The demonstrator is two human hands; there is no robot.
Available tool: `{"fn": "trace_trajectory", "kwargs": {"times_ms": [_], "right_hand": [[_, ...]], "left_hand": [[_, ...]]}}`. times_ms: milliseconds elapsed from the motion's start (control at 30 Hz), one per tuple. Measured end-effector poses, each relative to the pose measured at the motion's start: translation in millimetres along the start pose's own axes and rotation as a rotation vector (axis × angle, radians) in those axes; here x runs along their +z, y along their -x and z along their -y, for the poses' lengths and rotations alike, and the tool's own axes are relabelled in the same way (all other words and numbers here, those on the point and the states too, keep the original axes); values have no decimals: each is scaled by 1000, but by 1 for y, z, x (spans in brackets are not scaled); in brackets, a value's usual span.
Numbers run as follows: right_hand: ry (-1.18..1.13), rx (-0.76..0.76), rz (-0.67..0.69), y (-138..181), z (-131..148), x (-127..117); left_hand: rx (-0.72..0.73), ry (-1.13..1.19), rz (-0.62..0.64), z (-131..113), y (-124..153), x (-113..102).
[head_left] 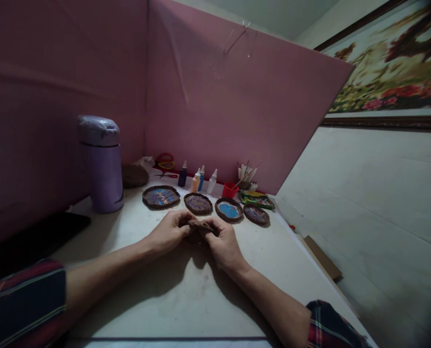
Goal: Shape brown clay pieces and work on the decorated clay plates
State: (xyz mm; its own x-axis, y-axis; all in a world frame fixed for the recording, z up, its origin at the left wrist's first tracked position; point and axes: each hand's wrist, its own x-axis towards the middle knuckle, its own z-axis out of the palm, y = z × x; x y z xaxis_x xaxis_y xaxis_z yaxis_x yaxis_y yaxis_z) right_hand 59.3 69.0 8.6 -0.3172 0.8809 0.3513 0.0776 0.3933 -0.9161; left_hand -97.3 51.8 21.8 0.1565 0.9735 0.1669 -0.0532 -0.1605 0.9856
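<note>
Between my two hands, above the white table (201,309), is a small piece of brown clay (200,225). My left hand (170,232) pinches its left side with thumb and fingers. From the right, my right hand (225,241) grips the other side, thumb toward me. The fingers cover part of the clay, so its full shape is hidden. Just beyond the hands sit several shallow brown clay dishes: a large blue-streaked dish (161,197), a purple-flecked dish (198,204), a dish with bright blue inside (229,210) and a small dark dish (256,214).
A purple tumbler (101,164) stands at left beside a brown clay lump (134,175) and a dark flat object (45,237). Paint bottles (195,181), scissors (165,162), a red cup (230,190) with a brush, and a colourful packet (257,199) line the back. Pink panels (230,106) enclose the table.
</note>
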Motion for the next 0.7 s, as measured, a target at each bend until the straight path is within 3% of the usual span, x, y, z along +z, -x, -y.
{"fn": "trace_trajectory", "kwargs": {"times_ms": [133,333,533,700], "right_hand": [[148,-42,-50,-5,-6,-6],[154,-91,-5,-2,-2,-4],[137,-78,27,-2,1,-6],[100,-45,39,-3,1,-7]], "left_hand": [[-30,130,108,2,-1,-2],[-145,320,71,2,0,-1],[-157,269,0,4,0,-5],[-70,52,-44,5,-2,-6]]}}
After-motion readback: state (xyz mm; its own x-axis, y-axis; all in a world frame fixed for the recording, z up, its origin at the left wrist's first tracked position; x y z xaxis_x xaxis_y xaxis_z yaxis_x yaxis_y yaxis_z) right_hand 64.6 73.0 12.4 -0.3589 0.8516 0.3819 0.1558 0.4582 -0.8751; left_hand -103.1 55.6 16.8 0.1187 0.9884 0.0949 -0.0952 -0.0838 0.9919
